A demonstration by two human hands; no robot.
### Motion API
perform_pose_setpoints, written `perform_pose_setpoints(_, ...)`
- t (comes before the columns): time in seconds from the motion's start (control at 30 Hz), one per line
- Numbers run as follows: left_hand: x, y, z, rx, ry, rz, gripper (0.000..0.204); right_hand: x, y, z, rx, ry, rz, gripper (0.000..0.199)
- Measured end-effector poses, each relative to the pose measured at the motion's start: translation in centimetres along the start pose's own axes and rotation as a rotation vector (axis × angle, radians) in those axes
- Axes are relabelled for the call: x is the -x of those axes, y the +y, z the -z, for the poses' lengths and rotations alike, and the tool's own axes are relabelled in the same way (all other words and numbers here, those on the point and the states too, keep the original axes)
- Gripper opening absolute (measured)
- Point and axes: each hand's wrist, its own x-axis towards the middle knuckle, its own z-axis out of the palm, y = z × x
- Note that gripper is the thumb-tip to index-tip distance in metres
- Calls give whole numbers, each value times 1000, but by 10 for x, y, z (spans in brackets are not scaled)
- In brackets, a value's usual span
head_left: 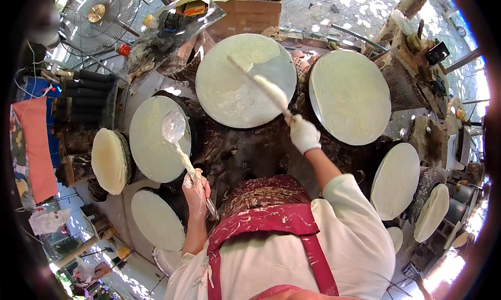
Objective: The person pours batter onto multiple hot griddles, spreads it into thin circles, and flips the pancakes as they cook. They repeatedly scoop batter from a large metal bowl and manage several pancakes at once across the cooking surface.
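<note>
Left hand (194, 191): fingers wrapped round ladle (173, 127) over left plate (143, 143) | gloved right hand (305, 134): fingers gripping batter-coated spreader (270, 91) across far plate (222, 94) | far plate partly coated, grey patch seemingly left; neighbouring right plate (349, 96) looks fully covered

Red apron (269, 219), white shirt (357, 232), white-gloved right grip (305, 134)

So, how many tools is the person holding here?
2: a ladle in the left hand, and a pale-coated tool in the gloved right hand, over a round plate.
</note>
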Motion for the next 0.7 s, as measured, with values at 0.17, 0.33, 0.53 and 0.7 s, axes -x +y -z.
perform_pose_setpoints(0.17,-3,0,-21,-22,-43,56,16,-45,6,4,-206,53,94,38)
perform_pose_setpoints(0.33,-12,0,-34,-12,-46,58,16,-7,28,-6,-42,-171,-35,59)
perform_pose_setpoints(0.53,-11,10,-44,-58,-37,81,17,-124,-17,26,-34,229,-47,53)
perform_pose_setpoints(0.7,-10,15,-50,-120,-50,140,17,-180,-73,50,-95,388,75,54)
